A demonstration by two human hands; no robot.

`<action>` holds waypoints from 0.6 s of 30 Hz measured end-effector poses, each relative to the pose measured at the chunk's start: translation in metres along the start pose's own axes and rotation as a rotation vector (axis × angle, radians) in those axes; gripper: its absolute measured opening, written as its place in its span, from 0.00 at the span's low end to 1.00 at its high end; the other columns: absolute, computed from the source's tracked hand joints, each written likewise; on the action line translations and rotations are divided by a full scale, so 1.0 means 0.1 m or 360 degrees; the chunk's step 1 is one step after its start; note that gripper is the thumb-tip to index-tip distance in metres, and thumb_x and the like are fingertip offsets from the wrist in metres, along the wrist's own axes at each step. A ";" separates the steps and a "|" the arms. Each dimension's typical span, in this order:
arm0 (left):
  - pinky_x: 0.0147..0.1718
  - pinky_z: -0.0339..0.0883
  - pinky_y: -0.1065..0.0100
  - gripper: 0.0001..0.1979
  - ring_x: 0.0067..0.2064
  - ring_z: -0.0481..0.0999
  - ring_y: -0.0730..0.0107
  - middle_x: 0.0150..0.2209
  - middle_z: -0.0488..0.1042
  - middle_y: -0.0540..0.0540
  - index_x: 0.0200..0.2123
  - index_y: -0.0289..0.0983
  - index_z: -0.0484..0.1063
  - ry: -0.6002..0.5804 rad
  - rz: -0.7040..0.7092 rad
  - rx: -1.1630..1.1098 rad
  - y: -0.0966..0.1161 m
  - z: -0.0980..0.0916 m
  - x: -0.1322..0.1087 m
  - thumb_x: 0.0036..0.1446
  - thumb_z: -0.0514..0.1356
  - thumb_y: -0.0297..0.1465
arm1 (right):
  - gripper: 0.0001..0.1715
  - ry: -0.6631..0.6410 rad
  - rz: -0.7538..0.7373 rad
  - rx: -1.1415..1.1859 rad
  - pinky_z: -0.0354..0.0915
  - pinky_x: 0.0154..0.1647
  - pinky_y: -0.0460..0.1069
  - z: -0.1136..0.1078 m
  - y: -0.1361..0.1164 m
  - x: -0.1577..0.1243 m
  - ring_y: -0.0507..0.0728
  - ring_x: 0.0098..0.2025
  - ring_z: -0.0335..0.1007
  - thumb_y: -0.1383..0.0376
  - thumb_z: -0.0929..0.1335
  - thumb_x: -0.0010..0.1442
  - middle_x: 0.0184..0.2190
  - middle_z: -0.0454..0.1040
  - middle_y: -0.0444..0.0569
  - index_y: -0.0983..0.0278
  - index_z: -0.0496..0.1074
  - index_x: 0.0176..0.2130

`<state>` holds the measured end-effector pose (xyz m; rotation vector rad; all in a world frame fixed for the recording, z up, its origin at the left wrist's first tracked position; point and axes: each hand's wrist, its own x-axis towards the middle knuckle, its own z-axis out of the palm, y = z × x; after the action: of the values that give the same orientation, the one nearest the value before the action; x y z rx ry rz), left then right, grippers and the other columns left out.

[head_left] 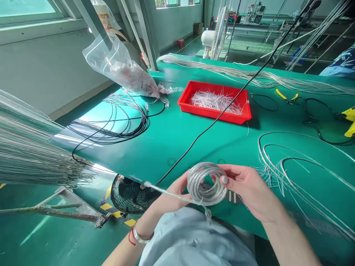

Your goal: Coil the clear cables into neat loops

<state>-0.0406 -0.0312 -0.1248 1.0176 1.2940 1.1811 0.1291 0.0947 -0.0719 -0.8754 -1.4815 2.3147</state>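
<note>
Both hands are gripping a coil of clear-sheathed wire (206,183) above the green counter's (172,136) near edge: the left hand (173,195) pinching its left side, the right hand (246,188) clasping its right, thumb over the loops.

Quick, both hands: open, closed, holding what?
Left hand: shut on the clear cable coil, at its left side.
Right hand: shut on the same coil, thumb on its right edge.
</note>
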 end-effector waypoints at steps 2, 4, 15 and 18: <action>0.45 0.68 0.59 0.19 0.45 0.72 0.58 0.41 0.72 0.42 0.47 0.39 0.70 0.0059 -0.0203 0.0098 -0.09 0.03 -0.16 0.58 0.61 0.45 | 0.27 0.0189 -0.0118 -0.0380 0.74 0.44 0.52 -0.04 -0.01 0.11 0.59 0.43 0.77 0.54 0.76 0.52 0.43 0.79 0.53 0.64 0.77 0.48; 0.32 0.71 0.64 0.21 0.40 0.74 0.60 0.39 0.71 0.44 0.50 0.39 0.66 0.0029 -0.0424 0.0016 -0.11 0.06 -0.31 0.62 0.56 0.47 | 0.24 0.0287 -0.0232 -0.0753 0.74 0.42 0.52 -0.03 0.04 0.26 0.59 0.43 0.77 0.54 0.74 0.55 0.43 0.79 0.53 0.64 0.77 0.48; 0.29 0.60 0.71 0.16 0.30 0.70 0.70 0.29 0.74 0.50 0.38 0.39 0.71 -0.0385 -0.0560 0.0656 0.18 0.04 -0.62 0.67 0.49 0.42 | 0.11 0.0076 -0.0468 -0.1295 0.70 0.42 0.49 0.32 0.34 0.74 0.55 0.42 0.75 0.67 0.73 0.54 0.41 0.79 0.45 0.61 0.75 0.40; 0.27 0.58 0.71 0.16 0.29 0.66 0.70 0.29 0.72 0.50 0.38 0.39 0.71 -0.0360 -0.0476 0.0788 0.15 0.06 -0.59 0.67 0.48 0.42 | 0.09 0.0035 -0.0546 -0.1374 0.70 0.43 0.48 0.36 0.38 0.71 0.55 0.45 0.74 0.69 0.73 0.55 0.42 0.77 0.45 0.62 0.73 0.39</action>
<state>-0.0310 -0.0864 -0.1003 1.2158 1.5265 0.5093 0.0557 0.0873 -0.1199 -0.7185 -2.4311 1.3834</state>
